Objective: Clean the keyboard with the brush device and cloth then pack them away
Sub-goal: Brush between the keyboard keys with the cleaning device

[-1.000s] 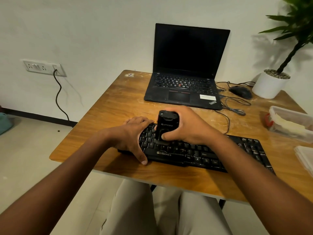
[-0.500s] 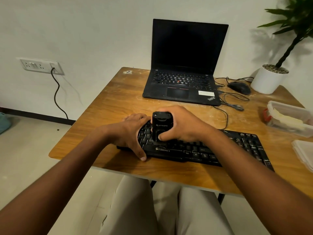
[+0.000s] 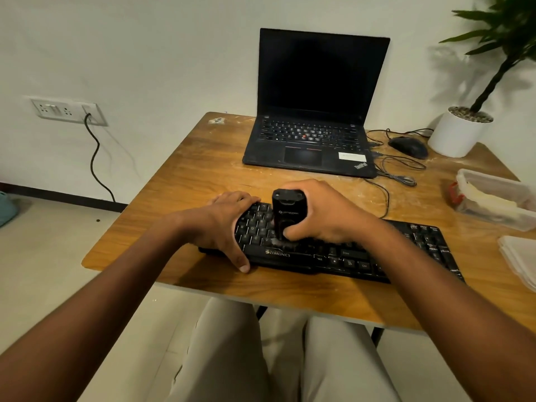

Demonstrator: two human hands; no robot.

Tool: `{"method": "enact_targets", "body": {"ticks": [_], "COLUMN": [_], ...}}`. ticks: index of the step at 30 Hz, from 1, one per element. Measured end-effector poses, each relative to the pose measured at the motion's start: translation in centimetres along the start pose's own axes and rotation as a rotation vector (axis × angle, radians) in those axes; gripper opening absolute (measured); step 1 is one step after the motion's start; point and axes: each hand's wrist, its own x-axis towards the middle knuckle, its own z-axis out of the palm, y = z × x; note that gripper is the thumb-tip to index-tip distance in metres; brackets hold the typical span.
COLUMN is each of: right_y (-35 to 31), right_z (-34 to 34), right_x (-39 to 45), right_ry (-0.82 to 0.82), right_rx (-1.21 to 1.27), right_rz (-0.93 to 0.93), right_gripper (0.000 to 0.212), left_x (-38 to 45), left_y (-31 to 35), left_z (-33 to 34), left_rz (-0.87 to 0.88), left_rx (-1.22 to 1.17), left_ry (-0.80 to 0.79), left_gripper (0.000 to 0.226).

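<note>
A black keyboard [image 3: 348, 258] lies across the near part of the wooden table [image 3: 203, 175]. My right hand [image 3: 324, 213] grips a black brush device [image 3: 287, 211] that stands upright on the keys left of the keyboard's middle, its lower end against the keys. My left hand [image 3: 224, 224] grips the keyboard's left end, fingers over the far edge and thumb on the near edge. A clear plastic container [image 3: 493, 198] with something pale inside sits at the right. Whether that is the cloth I cannot tell.
An open black laptop [image 3: 313, 117] stands at the back of the table. A black mouse [image 3: 409, 147] and loose cables [image 3: 397, 174] lie right of it, beside a white plant pot [image 3: 458, 132]. A clear lid [image 3: 519, 256] rests at the right edge.
The brush device and my right hand have shifted a little to the left along the keys. My left hand stays on the keyboard's left end.
</note>
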Motion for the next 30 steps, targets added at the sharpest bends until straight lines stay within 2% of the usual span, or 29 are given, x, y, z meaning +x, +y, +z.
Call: {"method": "enact_targets", "body": {"ticks": [3,5,9,12,17,19,22,25,30], "right_y": [0.7,0.4,-1.2,-1.1,0.0,-0.3,-1.2,-1.4,-0.6], "right_z": [-2.3,-2.9,-0.3,2.3,-0.8,-1.6,-0.1,1.8,-1.4], "right_x": [-0.7,-0.8,0.2,0.5,-1.0,-1.0,-0.5,-0.4,-1.2], "right_ry": [-0.095,-0.044,0.096,0.047,-0.083,-0.061,0.034,-0.009,-0.129], "right_rx": [-0.130,-0.113,0.100,0.134,-0.059,-0.069,0.041,0.059,-0.138], "right_rz": [0.073,0.061,-0.051,-0.120,0.000,-0.007,-0.052,-0.112,0.002], "right_gripper": [0.033,0.034,0.035,0.036,0.035,0.033,0.034,0.036,0.035], "left_x": [-0.1,-0.1,-0.1,-0.1,0.0,0.1,0.0,-0.1,0.0], "left_y": [-0.1,0.1,0.0,-0.2,-0.3,-0.4,-0.2,-0.1,-0.3], "left_z": [0.0,0.0,-0.1,-0.1,0.1,0.0,0.0,-0.1,0.0], "left_rz": [-0.001,0.002,0.007,0.032,0.001,-0.002,0.010,0.032,0.003], "left_rx": [-0.008,-0.004,-0.013,-0.010,-0.018,-0.021,-0.014,-0.025,-0.030], "left_ry": [-0.005,-0.002,0.002,0.007,-0.008,-0.012,0.000,0.015,-0.007], "left_gripper": [0.150,0.150,0.146,0.141,0.150,0.151,0.148,0.141,0.149]}}
